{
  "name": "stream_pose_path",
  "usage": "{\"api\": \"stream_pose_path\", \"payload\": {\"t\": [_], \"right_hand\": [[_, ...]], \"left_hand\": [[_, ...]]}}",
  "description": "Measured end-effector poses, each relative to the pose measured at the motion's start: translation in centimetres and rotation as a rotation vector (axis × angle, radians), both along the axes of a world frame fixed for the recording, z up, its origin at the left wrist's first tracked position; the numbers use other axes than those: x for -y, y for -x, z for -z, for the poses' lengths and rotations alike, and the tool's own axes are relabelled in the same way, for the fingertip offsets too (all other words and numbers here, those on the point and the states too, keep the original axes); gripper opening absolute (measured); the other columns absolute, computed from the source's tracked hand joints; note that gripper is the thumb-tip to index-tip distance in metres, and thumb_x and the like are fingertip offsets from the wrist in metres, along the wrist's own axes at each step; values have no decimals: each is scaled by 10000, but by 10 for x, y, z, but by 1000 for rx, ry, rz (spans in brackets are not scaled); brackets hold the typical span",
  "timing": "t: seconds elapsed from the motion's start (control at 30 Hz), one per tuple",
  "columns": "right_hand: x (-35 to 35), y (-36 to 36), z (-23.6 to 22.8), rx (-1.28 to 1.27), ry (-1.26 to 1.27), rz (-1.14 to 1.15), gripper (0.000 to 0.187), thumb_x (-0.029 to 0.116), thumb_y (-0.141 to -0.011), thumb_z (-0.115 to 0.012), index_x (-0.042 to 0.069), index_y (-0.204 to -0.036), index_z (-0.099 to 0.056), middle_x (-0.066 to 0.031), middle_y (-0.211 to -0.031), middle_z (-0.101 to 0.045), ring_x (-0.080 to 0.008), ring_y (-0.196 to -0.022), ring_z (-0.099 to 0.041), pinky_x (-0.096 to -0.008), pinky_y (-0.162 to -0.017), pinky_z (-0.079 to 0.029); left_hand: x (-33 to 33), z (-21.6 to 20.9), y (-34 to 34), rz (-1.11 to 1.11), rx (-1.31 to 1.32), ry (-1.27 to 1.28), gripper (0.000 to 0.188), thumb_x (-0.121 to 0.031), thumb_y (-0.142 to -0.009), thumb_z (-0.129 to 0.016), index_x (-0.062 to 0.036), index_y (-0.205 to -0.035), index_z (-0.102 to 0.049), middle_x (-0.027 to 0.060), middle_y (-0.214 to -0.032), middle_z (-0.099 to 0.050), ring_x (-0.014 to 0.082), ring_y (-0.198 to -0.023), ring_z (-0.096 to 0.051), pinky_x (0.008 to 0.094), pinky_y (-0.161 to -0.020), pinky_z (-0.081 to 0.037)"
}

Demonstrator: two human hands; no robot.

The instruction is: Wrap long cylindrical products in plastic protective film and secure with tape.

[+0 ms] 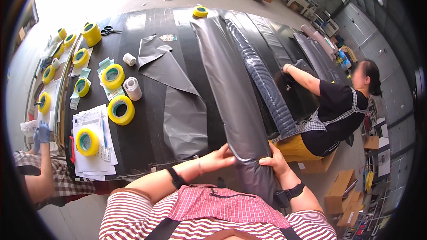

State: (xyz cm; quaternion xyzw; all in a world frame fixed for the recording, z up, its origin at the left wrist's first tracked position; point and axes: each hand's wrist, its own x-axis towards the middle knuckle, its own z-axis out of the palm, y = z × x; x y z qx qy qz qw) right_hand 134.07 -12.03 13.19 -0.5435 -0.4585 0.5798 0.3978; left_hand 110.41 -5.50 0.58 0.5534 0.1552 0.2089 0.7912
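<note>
A long bundle in grey plastic wrap [227, 80] lies across the black table and sticks out over its near edge toward me. My left hand [218, 158] grips the wrap's left side near this end, its fingertips against the plastic. On the opposite side my right hand [276, 161] holds the bundle, thumb on top and the other fingers partly hidden. The plastic is creased between my hands. Close by on the right lies a long dark blue roll under clear film [262, 75]. A loose grey plastic sheet [184, 115] lies flat to the left.
Yellow tape rolls [121, 110], white label rolls [132, 88], papers [82, 169] and black scissors [110, 30] lie on the table's left. A co-worker [340, 106] reaches over the right side. Another person's gloved hand [43, 132] is at far left. Cardboard boxes [340, 191] stand at lower right.
</note>
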Motion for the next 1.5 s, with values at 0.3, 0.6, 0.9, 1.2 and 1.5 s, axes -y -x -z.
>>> {"api": "stream_pose_path", "payload": {"t": [0.3,0.6,0.9,1.2,1.5], "right_hand": [[40,-24,-71,274,-596,114,999,237,-690,-854,-26,-1475,-295,-174,-1373,-509,-243,-1267,-498,-367,-1071,-378],[194,-23,-246,1223,-1032,30,444,146,-781,-719,-28,-1178,-621,-187,-1138,-659,-330,-1020,-642,-394,-872,-512],[226,-90,-146,1259,231,-747,934,527,-644,-830,10,-1349,-501,-239,-1298,-570,-386,-1230,-526,-430,-1073,-387],[257,-128,28,127,503,-482,1007,207,-555,-903,28,-1422,-422,-88,-1373,-526,-215,-1287,-472,-342,-1124,-314],[271,-96,70,-256,409,-61,943,266,-604,-842,-43,-1399,-439,-119,-1338,-575,-250,-1234,-529,-347,-1080,-378]], "left_hand": [[-2,-161,-90,-273,539,-48,809,-287,-771,-821,5,-1399,-403,102,-1332,-543,207,-1226,-515,353,-1040,-423],[31,-228,-89,-51,173,-485,857,-200,-620,-870,33,-1346,-480,94,-1264,-603,179,-1170,-547,326,-1029,-424],[178,-105,-151,567,-181,-646,864,-441,-604,-847,0,-1282,-544,210,-1152,-656,319,-1107,-621,376,-966,-469],[179,-151,-176,853,-476,-1336,684,-506,-692,-780,-22,-1156,-645,193,-1112,-667,343,-1060,-634,416,-935,-492],[-34,-60,97,-732,-733,-1003,202,-179,-823,-704,-39,-968,-696,109,-857,-696,290,-816,-672,381,-777,-541]]}}
